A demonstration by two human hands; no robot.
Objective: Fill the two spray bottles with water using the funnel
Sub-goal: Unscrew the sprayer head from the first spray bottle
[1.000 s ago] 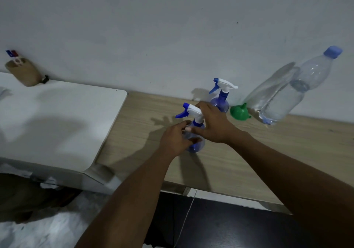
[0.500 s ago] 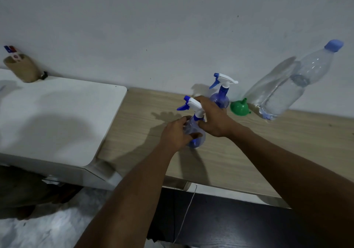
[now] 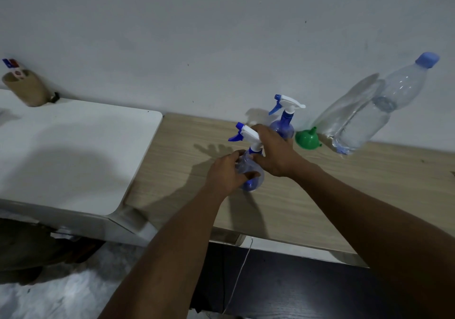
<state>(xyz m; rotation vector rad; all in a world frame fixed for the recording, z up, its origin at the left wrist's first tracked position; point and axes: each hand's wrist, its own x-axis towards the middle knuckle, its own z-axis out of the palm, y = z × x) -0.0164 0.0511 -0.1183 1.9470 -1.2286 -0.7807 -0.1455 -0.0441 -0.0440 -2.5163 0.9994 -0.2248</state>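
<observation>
I see my left hand (image 3: 226, 173) curled round the round belly of the near spray bottle (image 3: 246, 166), fingers wrapped on its clear, bluish plastic. My right hand (image 3: 275, 151) closes on the neck of the same bottle, just under the white trigger head with its blue lever and nozzle tip. The bottle stands on the wooden desk (image 3: 344, 195), towards its back half, and leans a little to the left.

The second spray bottle (image 3: 283, 124) stands upright just behind my right hand, close to the wall, with a darker blue translucent bulb and the same white and blue head. Just to its right a small green plastic funnel (image 3: 306, 139) lies mouth down with its spout up. Beside that stands a large clear water bottle (image 3: 374, 111) with a ribbed body and a pale blue cap, water part way up.

The desk top is pale wood grain with a matte finish. To its left sits a smooth white table (image 3: 73, 146) with a rounded corner, and a brown cardboard cup (image 3: 24, 88) stands at its back. The wall (image 3: 221, 35) is plain, grey-white and lightly speckled. A thin white cable (image 3: 236, 281) hangs below the desk edge against dark flooring
</observation>
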